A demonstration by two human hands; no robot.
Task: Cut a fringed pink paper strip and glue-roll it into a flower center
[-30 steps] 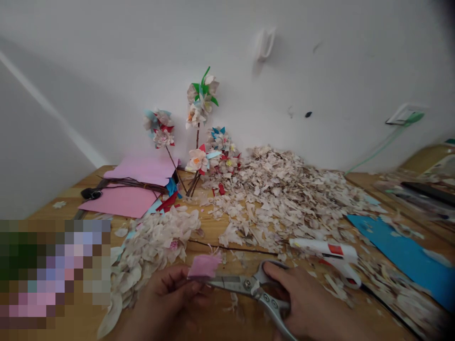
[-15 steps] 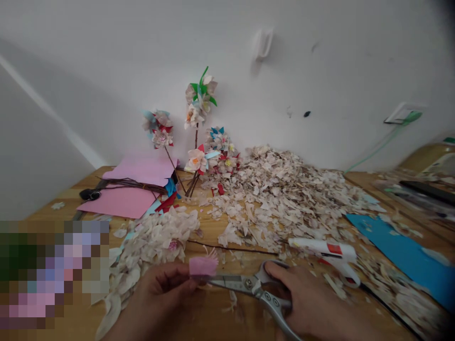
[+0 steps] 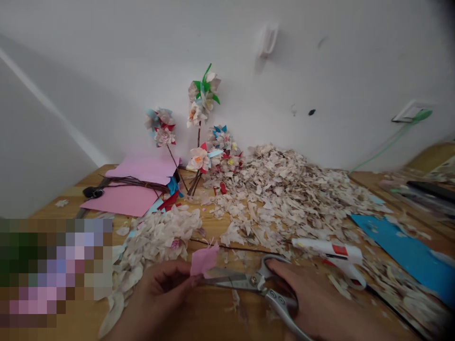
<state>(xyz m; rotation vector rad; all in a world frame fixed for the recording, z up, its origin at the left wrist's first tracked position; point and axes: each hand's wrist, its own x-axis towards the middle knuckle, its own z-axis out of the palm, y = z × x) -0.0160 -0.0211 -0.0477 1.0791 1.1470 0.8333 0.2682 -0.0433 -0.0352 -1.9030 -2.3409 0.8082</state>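
- The blades of the scissors [image 3: 241, 281] are parted wider than a moment ago, beside the fringed pink paper [image 3: 202, 261]; a pause between snips is suggested.
- The paper is pinched in the left hand [image 3: 167, 286]; the handles are gripped by the right hand [image 3: 305, 293].
- Petals [image 3: 167, 232] and a glue gun [image 3: 330, 251] are spread nearby; the blades are unobstructed.

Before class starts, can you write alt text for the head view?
The right hand holds scissors to a fringed pink piece pinched in the left hand. On the table beyond are stemmed flowers, a heap of pale scraps and a glue gun.
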